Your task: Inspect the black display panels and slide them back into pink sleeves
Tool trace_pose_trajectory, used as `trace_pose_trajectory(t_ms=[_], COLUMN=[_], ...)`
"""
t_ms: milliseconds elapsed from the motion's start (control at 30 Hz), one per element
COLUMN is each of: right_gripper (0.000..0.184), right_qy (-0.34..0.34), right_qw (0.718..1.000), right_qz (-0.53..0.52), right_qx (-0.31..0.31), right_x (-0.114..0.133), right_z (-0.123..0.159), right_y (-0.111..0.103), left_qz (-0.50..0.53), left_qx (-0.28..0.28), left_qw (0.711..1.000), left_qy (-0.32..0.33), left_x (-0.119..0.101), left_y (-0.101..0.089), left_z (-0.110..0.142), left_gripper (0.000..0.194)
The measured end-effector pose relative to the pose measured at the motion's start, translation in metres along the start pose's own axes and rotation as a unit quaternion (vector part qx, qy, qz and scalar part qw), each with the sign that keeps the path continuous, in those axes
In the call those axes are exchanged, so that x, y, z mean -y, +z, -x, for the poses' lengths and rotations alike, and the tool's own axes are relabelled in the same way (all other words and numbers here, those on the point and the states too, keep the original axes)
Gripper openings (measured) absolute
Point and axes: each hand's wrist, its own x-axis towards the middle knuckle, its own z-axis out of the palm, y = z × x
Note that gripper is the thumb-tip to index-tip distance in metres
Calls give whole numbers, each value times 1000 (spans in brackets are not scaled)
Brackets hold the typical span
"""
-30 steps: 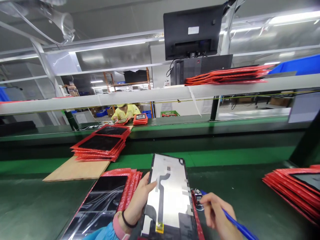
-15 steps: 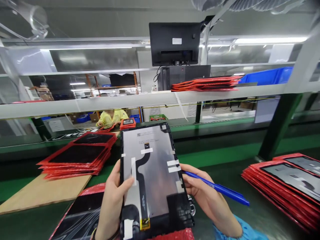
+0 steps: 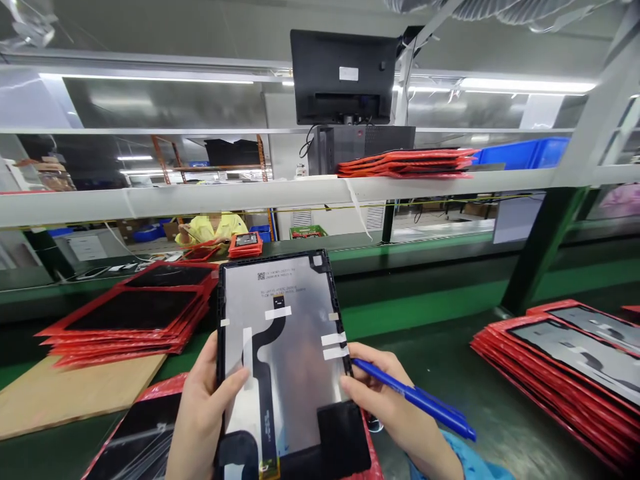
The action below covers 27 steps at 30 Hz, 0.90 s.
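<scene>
A tablet screen panel (image 3: 300, 373) is held up and tilted in front of me, its silver back facing me, with a black flex cable (image 3: 265, 393) and white tape strips on it. My left hand (image 3: 203, 400) grips its left edge, thumb over the back. At the right edge, my right hand (image 3: 385, 393) has its thumb and fingers on the panel, and a blue pen (image 3: 420, 402) is tucked in the same hand, pointing down to the right. Beneath the panel, red bubble wrap (image 3: 375, 460) shows in part. A black panel in a red sleeve (image 3: 140, 427) lies at lower left.
Stacks of red-sleeved panels stand at left (image 3: 125, 313) and right (image 3: 545, 380); the left stack rests on a wooden board (image 3: 75, 397). A shelf rail (image 3: 240, 198) crosses ahead, bearing more red sleeves (image 3: 405, 163). Across the bench sits a person in yellow (image 3: 215, 228).
My view has shifted slightly to the right. The panel remains in both hands, a little lower left in view, and my right thumb now lies over its edge.
</scene>
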Motion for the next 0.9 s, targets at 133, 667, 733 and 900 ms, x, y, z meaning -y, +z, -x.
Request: trace_pose_trajectory(t_ms=[133, 667, 733, 900], right_gripper=[21, 39, 34, 35], right_qy=[5, 25, 34, 50], right_qw=[999, 998, 995, 995], right_qz=[10, 18, -19, -79], right_qx=[-43, -56, -90, -45], right_x=[1, -2, -8, -20], right_z=[4, -4, -2, -8], right_y=[2, 0, -4, -8], left_qz=[-5, 0, 8, -27], left_qx=[6, 3, 0, 61], left_qw=[1000, 999, 1000, 998], left_qy=[5, 34, 29, 2], left_x=[-1, 1, 3, 2], left_y=[3, 13, 10, 5], left_z=[6, 9, 7, 8], left_gripper=[69, 59, 63, 60])
